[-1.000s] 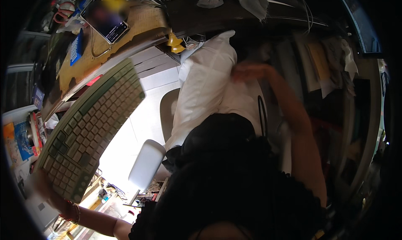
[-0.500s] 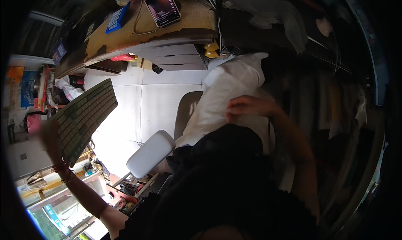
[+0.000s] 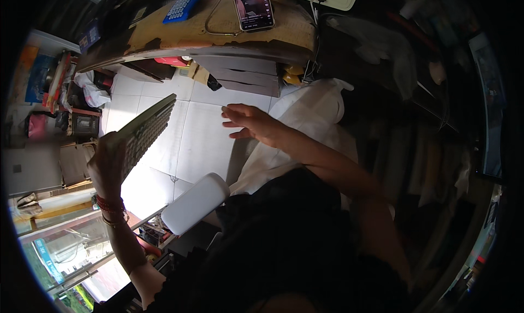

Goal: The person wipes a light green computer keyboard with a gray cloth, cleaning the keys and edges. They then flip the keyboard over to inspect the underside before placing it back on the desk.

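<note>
The left hand [image 3: 107,161] is gripping a computer keyboard [image 3: 146,131] by its near end, fingers closed around the edge, holding it tilted edge-on out to the person's left, well clear of the cluttered wooden surface [image 3: 229,31] above. The right hand [image 3: 252,123] is hovering open and empty, fingers spread, over the white tiled floor [image 3: 196,143] and just beside a white cloth [image 3: 314,108] draped on the lap. The step in hand looks like carrying the keyboard aside. The next move probably calls for the free right hand steadying the far end, since a one-handed grip on such a long board is leaving it prone to tipping.
</note>
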The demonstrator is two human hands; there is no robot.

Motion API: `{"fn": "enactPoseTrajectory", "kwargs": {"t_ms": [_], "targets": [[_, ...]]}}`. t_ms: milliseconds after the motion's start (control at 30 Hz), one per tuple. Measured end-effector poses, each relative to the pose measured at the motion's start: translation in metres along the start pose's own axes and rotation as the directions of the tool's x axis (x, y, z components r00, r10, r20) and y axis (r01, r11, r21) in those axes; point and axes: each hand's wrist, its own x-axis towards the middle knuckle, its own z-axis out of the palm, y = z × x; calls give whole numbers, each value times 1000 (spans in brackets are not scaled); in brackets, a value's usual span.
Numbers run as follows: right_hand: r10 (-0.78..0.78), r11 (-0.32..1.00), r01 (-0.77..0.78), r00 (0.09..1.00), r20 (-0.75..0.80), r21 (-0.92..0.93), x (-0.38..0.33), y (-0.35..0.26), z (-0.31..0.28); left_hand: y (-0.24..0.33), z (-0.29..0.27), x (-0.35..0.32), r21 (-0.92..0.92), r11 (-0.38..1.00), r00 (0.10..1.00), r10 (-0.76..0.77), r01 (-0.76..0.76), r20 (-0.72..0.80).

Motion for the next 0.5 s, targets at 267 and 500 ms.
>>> {"fn": "enactPoseTrajectory", "kwargs": {"t_ms": [267, 500], "targets": [[223, 897, -255, 966, 130, 361, 53, 30, 109, 107, 26, -64, -226, 961, 982, 180, -162, 62], [22, 996, -43, 966, 257, 76, 46, 38, 110, 105, 0, -92, -384, 914, 962, -25, 131, 271]]}}
